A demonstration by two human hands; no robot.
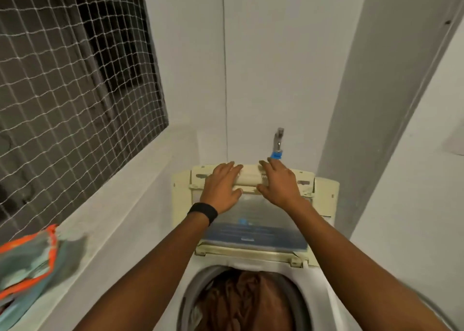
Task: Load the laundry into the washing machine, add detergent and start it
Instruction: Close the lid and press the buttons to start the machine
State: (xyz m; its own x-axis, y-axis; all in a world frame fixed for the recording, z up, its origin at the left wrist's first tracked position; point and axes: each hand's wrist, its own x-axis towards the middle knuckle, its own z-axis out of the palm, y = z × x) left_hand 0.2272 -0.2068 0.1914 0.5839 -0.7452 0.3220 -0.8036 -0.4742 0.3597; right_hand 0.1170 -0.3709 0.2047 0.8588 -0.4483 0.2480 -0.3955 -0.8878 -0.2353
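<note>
With the left hand [222, 186] and right hand [279, 183] both curled round the handle [248, 178] of the raised lid [253, 226] behind the drum [191, 288], brown laundry [247, 301] heaped to the drum's rim could catch under the lid, or its fold could pinch fingers.

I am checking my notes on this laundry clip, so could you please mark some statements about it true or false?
1. The left hand and right hand both hold the lid handle. True.
2. The washing machine is empty. False: brown laundry lies inside.
3. The black wristband is on the left wrist. True.
4. The lid is shut. False: it is raised, leaving the opening exposed.
5. The tap has a red fitting. False: the fitting is blue.
</note>
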